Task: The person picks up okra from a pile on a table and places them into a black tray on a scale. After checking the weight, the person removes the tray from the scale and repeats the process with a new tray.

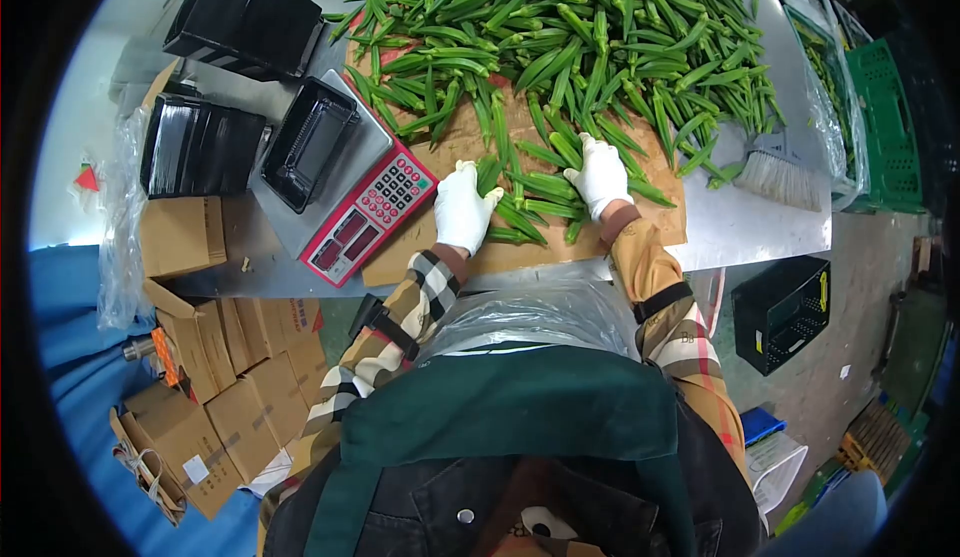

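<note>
A large heap of green okra (600, 47) covers the far part of the table, with looser pods spread toward me. My left hand (465, 207), in a white glove, is at the near left of the loose pods, its thumb and fingers closed around okra (488, 173). My right hand (602, 179), gloved too, has thumb and fingers about the ends of okra pods (565, 147) at the right. Several pods (545, 189) lie between both hands on a brown cardboard sheet (400, 269).
Left of my hands, a red scale (340, 267) carries a black tray (310, 142). Stacks of black trays (245, 17) stand behind it. A brush (780, 177) lies at the right edge. Cardboard boxes (240, 407) sit low left; a dark crate (785, 312) is on the floor at right.
</note>
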The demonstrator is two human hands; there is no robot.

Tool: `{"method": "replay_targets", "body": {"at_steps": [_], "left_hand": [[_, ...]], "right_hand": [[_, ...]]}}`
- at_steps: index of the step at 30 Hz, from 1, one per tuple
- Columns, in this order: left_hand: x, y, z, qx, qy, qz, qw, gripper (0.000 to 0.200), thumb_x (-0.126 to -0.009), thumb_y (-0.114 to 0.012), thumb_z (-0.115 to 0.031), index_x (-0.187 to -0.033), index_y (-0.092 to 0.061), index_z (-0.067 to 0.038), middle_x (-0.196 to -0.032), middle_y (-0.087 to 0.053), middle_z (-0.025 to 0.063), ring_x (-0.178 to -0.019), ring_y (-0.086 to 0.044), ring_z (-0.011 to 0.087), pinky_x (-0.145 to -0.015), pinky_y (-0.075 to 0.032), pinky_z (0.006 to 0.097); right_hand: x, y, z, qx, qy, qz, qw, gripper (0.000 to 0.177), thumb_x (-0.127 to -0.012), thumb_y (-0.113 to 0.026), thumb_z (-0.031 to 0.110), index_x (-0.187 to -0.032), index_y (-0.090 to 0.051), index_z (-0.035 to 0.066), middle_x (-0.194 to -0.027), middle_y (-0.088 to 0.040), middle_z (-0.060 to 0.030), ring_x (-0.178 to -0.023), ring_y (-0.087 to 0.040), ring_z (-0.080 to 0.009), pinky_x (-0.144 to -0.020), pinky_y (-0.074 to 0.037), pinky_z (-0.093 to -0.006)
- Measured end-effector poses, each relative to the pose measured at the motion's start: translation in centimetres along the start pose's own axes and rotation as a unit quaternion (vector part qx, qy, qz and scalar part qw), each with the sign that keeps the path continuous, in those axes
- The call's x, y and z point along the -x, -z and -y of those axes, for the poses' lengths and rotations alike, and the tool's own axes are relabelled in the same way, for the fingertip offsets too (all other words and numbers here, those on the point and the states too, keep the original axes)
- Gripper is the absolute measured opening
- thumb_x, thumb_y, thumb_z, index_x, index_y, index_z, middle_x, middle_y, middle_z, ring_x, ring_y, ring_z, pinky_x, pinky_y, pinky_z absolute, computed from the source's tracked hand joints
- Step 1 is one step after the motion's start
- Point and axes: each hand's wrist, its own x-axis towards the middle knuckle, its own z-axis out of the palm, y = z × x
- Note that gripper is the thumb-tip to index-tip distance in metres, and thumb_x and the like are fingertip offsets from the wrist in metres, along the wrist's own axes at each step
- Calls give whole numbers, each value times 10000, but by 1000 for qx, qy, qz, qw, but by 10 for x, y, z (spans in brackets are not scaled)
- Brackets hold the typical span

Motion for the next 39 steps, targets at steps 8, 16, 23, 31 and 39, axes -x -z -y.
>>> {"method": "replay_targets", "body": {"at_steps": [8, 16, 23, 31, 39], "left_hand": [[8, 31, -12, 123, -17, -29, 992, 333, -812, -751, -138, -1115, -660, -34, -1043, -688, 195, -1037, -638, 393, -898, -516, 469], [54, -1, -9, -83, -308, 37, 947, 294, -795, -628, -53, -1087, -657, -81, -1135, -658, 113, -1115, -614, 307, -1045, -443, 475], [27, -15, -7, -113, -310, 55, 943, 280, -789, -643, -97, -1065, -621, -50, -981, -627, 137, -953, -618, 314, -805, -478, 445], [38, -30, -12, -111, -256, 26, 960, 344, -843, -562, -68, -1179, -605, -10, -979, -653, 163, -878, -629, 345, -689, -493, 476], [36, -19, -4, -134, -265, 46, 954, 182, -918, -536, -144, -1055, -634, -75, -889, -649, 146, -856, -643, 339, -726, -491, 481]], "right_hand": [[32, 50, 7, -99, 88, -49, 990, 641, -776, -769, 103, -1382, -565, 60, -1205, -666, -184, -1137, -610, -369, -993, -482, -445], [55, -6, 55, 132, 159, 33, 978, 972, -694, -846, 231, -1518, -378, 15, -1229, -591, -182, -1114, -569, -334, -921, -471, -449], [16, 19, 38, 9, 87, -4, 996, 588, -774, -728, 150, -1320, -560, 16, -1005, -667, -201, -957, -661, -361, -822, -542, -443], [10, 80, -15, -824, -97, 208, 518, 515, -1009, -584, 271, -1446, -500, 12, -1298, -669, -140, -1045, -687, -229, -869, -577, -377], [43, 97, 27, -930, -58, 168, 323, 574, -1000, -578, 318, -1467, -461, 5, -1368, -617, -151, -1153, -655, -248, -905, -560, -423]]}}
